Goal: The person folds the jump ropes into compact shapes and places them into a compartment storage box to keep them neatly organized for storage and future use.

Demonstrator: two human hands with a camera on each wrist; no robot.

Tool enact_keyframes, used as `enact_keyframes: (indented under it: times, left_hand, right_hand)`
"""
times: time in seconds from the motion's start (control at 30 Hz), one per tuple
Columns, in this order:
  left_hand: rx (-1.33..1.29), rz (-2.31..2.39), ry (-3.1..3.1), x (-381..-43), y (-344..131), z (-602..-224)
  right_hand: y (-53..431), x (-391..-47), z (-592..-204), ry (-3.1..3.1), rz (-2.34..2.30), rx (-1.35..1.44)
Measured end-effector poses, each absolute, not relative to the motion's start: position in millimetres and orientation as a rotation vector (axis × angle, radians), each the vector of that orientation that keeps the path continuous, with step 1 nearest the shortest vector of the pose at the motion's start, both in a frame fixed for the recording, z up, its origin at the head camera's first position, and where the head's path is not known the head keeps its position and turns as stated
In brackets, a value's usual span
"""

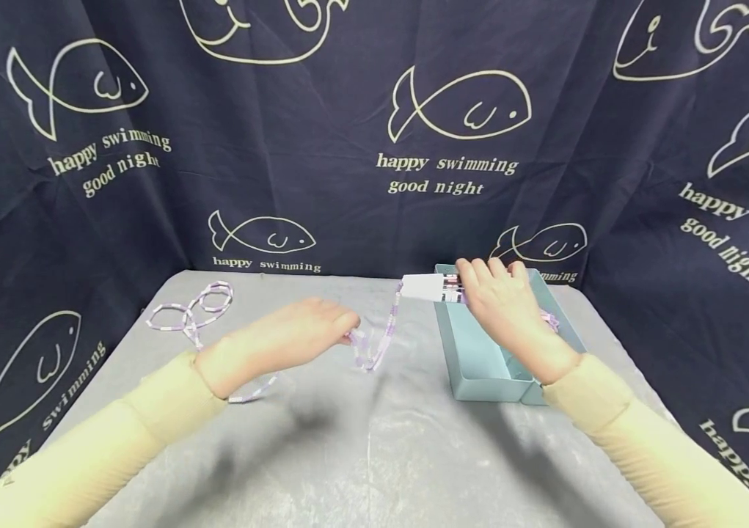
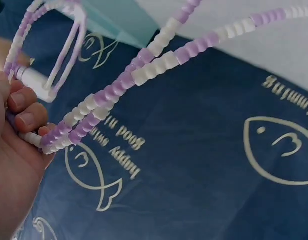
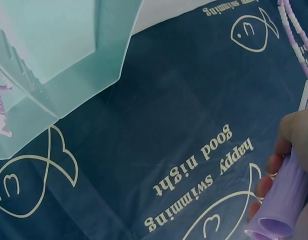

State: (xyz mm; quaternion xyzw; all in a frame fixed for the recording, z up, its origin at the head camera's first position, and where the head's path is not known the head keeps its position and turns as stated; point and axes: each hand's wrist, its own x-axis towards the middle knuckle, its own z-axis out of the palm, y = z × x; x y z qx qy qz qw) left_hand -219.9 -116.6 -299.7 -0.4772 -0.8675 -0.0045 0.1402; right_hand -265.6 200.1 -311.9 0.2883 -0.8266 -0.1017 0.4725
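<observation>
A beaded jump rope in purple and white (image 2: 156,67) runs through my left hand (image 1: 295,330), whose fingers curl round the doubled cord. My right hand (image 1: 496,297) grips the rope's handles, held side by side over the back of a teal box. Their white ends (image 1: 422,286) point left, and the purple grips (image 3: 284,200) show hollow ends in the right wrist view. Between the hands the beaded cord (image 1: 389,330) droops in a loop. More of the rope (image 1: 189,312) trails beyond my left wrist and lies coiled on the table's left side.
The teal box (image 1: 476,389) stands on the right side of the grey table (image 1: 414,455), under my right forearm. It has a divider, and a small purple-pink bundle (image 3: 0,110) lies in one compartment. Dark cloth (image 1: 348,198) printed with fish hangs round the back and sides.
</observation>
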Motion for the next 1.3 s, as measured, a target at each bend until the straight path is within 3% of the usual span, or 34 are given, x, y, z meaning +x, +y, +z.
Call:
enact_keyframes:
  times: [0.6,1.3]
  left_hand:
    - [-1.221,0.02,-2.497,-258.7,-87.1,-256.6]
    - [-0.901,-0.119,-2.603,-295.5,-62.4,-257.4]
  right_hand:
    - [184.1,-258.8,-317.8,-2.061,-0.321,0.924]
    - [167.7,-254.5,-315.3,-1.949,-0.259,1.091]
